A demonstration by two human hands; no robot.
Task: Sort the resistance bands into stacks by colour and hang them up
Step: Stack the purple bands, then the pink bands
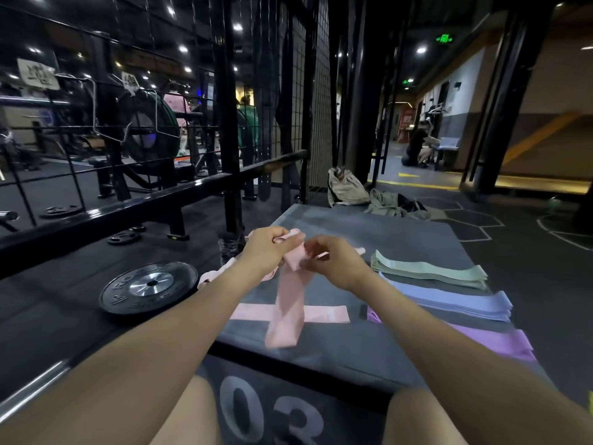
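Both hands' fingers (282, 239) pinch one pink band (290, 303), left hand (268, 252) high, right hand (333, 261) beside, probably straightening it; soft flat loop dangling over a pink band lying flat (327, 314) on the counter (401, 232). Green stack (430, 273), blue stack (459, 303), purple stack (494, 340) lie right, already sorted.

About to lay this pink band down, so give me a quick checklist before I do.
1. Both hands grip the pink band: left hand, right hand. Ok.
2. Band untwisted: not ok, it hangs folded.
3. Flat pink band on the mat ready underneath: ok.
4. Green stack, blue stack, purple stack kept separate: ok.
5. Loose pink bands at the mat's left edge remaining: not ok.
6. Hanging spot: cannot tell.
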